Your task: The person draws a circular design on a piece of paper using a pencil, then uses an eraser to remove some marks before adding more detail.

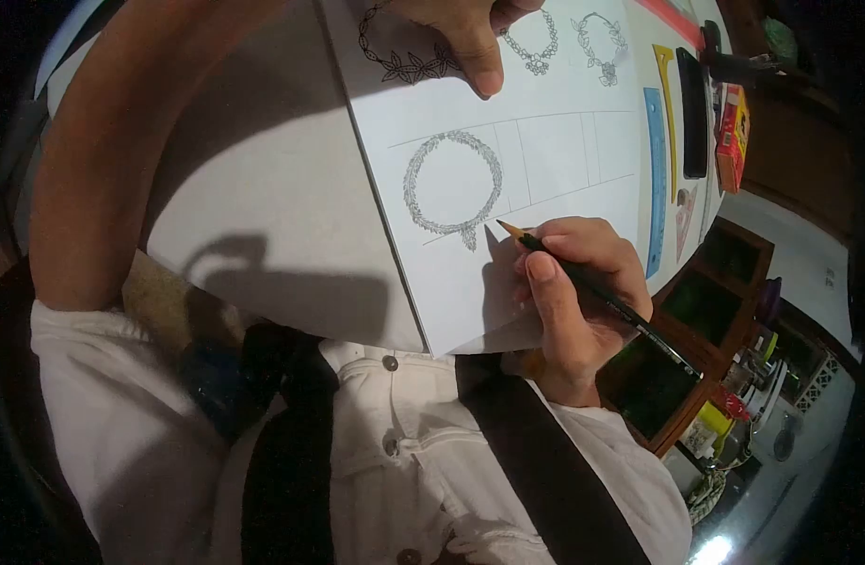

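My right hand [588,292] grips a dark pencil [630,315], its sharpened tip just over the paper near the pendant of a drawn round wreath-like necklace [500,179]. My left hand [460,33] lies on the white paper [536,282] at the top, thumb stretched out, other fingers partly cut off by the frame edge. It partly covers a darker leafy necklace drawing [409,71]. Two smaller necklace drawings [536,66] [606,71] are to its right. Ruled lines cross the sheet beside the wreath drawing.
Right of the paper lie a blue ruler [655,179], a yellow ruler [666,113], a black phone-like object [693,113], a clear triangle [685,221] and a red-yellow box [733,137]. A wooden cabinet [724,268] stands beyond the light table [282,202].
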The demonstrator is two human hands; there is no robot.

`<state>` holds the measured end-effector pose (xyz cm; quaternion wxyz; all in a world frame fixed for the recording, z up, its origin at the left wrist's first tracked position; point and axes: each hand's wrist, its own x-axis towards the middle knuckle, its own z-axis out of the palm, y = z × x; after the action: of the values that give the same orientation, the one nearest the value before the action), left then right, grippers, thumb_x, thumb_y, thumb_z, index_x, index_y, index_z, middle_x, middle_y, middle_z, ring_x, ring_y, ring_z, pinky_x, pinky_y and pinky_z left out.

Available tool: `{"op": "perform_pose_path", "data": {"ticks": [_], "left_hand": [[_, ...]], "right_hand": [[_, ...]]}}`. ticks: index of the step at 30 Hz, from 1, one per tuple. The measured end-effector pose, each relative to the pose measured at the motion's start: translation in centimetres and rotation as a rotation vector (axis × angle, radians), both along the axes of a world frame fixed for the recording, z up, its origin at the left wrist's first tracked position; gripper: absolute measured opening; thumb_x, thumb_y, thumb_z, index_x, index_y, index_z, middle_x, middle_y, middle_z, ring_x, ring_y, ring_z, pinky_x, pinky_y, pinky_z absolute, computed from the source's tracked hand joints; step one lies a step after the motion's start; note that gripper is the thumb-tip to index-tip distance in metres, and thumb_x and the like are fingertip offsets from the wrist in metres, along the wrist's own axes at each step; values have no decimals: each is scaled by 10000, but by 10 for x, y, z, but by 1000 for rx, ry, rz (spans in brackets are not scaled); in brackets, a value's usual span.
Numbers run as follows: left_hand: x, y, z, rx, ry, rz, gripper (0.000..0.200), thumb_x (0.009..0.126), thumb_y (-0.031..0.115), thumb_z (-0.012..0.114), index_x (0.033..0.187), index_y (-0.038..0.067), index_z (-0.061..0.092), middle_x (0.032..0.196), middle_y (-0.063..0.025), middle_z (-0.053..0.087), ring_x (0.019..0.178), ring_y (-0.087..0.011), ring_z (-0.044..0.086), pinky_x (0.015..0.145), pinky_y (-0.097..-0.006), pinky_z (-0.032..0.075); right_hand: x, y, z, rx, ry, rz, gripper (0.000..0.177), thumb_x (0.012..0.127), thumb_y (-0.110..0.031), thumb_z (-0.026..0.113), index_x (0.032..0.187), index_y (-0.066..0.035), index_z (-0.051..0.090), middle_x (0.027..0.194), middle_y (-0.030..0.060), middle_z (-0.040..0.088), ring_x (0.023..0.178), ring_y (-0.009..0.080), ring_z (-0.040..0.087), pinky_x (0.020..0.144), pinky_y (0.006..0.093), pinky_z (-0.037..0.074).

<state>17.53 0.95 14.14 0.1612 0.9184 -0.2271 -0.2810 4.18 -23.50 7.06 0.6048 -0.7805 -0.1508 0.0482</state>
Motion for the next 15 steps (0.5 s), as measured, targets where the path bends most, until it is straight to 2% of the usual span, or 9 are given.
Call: {"op": "perform_pose_path", "data": {"ticks": [5, 7, 8, 11, 13, 15], "left_hand": [[-7, 3, -2, -4, 6, 35, 403, 848, 341, 810, 959, -38, 726, 819, -177, 733, 753, -281, 710, 671, -382, 553], [-15, 11, -11, -119, -213, -57, 400, 848, 338, 812, 944, -40, 719, 811, -176, 730, 754, -270, 711, 669, -376, 551], [-13, 11, -11, -120, -213, -60, 400, 848, 338, 812, 944, -40, 719, 811, -176, 730, 754, -270, 711, 669, -376, 551], [-7, 7, -6, -100, -154, -72, 395, 853, 338, 808, 934, -38, 716, 803, -169, 728, 745, -262, 706, 655, -372, 546], [-2, -1, 2, -12, 29, 60, 390, 856, 338, 806, 926, -36, 715, 789, -162, 724, 734, -259, 697, 639, -371, 539], [-2, -2, 3, -7, 41, 61, 387, 858, 337, 804, 921, -34, 715, 788, -159, 725, 725, -257, 697, 633, -368, 538]], "right_hand": [[1, -1, 0, -50, -45, 36, 123, 876, 22, 717, 978, 61, 662, 914, 207, 707, 787, 225, 675, 687, 310, 524], [1, 2, -1, -45, -52, 29, 121, 872, 18, 714, 975, 55, 661, 911, 210, 706, 788, 228, 677, 690, 311, 526], [1, 4, -1, -39, -62, 21, 120, 869, 14, 711, 972, 48, 659, 908, 213, 706, 790, 230, 679, 693, 312, 528], [1, 5, -8, -48, -164, 30, 124, 858, 13, 710, 967, 39, 655, 904, 218, 707, 762, 234, 684, 674, 311, 532], [3, 4, -7, -70, -183, 57, 122, 852, 13, 712, 958, 38, 656, 890, 218, 708, 736, 236, 685, 655, 310, 532], [6, 2, -6, -91, -199, 85, 120, 846, 12, 713, 949, 37, 657, 876, 218, 710, 709, 238, 686, 635, 309, 532]]}}
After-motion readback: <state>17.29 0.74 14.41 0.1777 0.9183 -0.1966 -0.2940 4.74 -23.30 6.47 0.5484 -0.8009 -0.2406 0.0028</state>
